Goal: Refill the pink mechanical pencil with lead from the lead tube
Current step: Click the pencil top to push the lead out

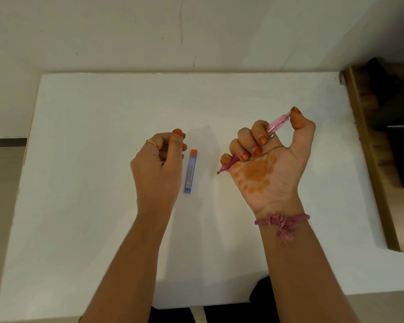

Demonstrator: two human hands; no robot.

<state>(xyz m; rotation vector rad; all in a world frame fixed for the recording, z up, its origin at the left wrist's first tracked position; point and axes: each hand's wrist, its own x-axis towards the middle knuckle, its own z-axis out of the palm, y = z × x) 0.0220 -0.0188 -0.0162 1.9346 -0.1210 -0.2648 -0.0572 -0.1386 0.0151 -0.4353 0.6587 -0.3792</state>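
My right hand (269, 159) is raised palm-up over the white table (79, 206) and grips the pink mechanical pencil (278, 123). The fingers wrap its barrel, the thumb presses on its top end, and the tip points down-left. The lead tube (191, 170), a flat blue case with an orange cap, lies on the table between my hands, cap end away from me. My left hand (160, 164) hovers just left of the tube with fingers loosely curled and nothing visible in it.
A wall rises directly behind the table's far edge. A wooden piece of furniture (383, 159) with a dark recess stands against the table's right side. The table's near edge crosses the bottom of the view, with dark clothing (259, 297) below it.
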